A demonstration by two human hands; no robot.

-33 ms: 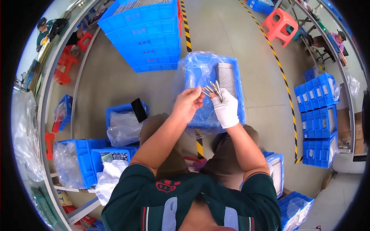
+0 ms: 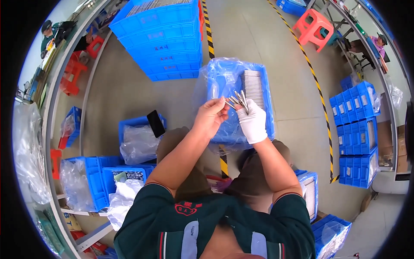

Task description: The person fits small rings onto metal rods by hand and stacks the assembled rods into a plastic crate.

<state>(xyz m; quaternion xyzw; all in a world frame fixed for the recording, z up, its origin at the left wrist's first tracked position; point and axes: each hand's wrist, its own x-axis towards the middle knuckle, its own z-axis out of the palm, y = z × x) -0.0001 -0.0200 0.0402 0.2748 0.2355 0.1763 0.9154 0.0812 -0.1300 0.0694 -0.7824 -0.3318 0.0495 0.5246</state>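
Your right hand [image 2: 252, 123], in a white glove, is closed around a fanned bundle of thin metal rods [image 2: 238, 100]; I count roughly five or six tips, exact number not readable. Your bare left hand [image 2: 210, 117] has fingers curled, thumb and fingertips pinching at the left end of the same bundle. Both hands sit just above the blue tray [image 2: 268, 113] in front of your knees, which is lined with a clear plastic bag [image 2: 206, 84] and holds one packed row of rods [image 2: 253, 88] along its right half. The tray's left half shows bare liner, so that is the free room under your hands. Its far edge lies near the stack of blue crates [image 2: 166, 41], about five high. A yellow-black floor stripe [image 2: 319, 88] runs diagonally past the right edge, with bare floor between. To your left: one open blue bin [image 2: 124, 127] with a dark phone-like slab [image 2: 155, 123] leaning on its rim. Far right: one red stool [image 2: 313, 26].
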